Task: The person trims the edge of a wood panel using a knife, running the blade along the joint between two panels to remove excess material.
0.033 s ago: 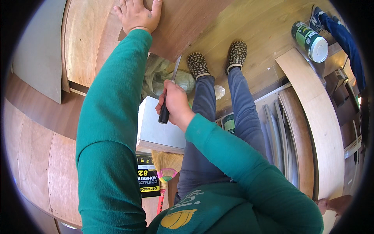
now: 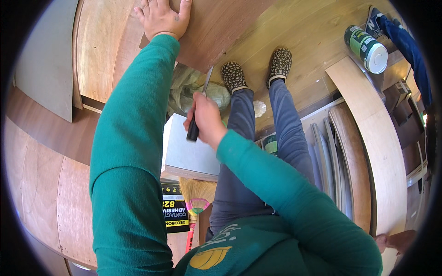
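Observation:
My left hand (image 2: 165, 19) lies flat with fingers spread on a reddish-brown wood board (image 2: 223, 30) at the top of the view. Below it, my right hand (image 2: 208, 118) is closed around the black handle of a file (image 2: 193, 132). The file's narrow metal blade points away from me, and its tip meets the near corner of the board. Part of the blade and most of the handle are hidden in my fist. Under that hand stands a white-topped box or block (image 2: 189, 149).
Crumpled translucent plastic (image 2: 184, 94) lies beneath the board's corner. A straw broom (image 2: 198, 195) and a black-and-yellow package (image 2: 176, 211) are near my left side. To the right are a curved-looking pale plank (image 2: 368, 124), a green-and-white bucket (image 2: 366, 49) and another person's leg (image 2: 405, 46).
My right hand and the file have shifted slightly away from me, toward the board. My left hand and the board have stayed in place.

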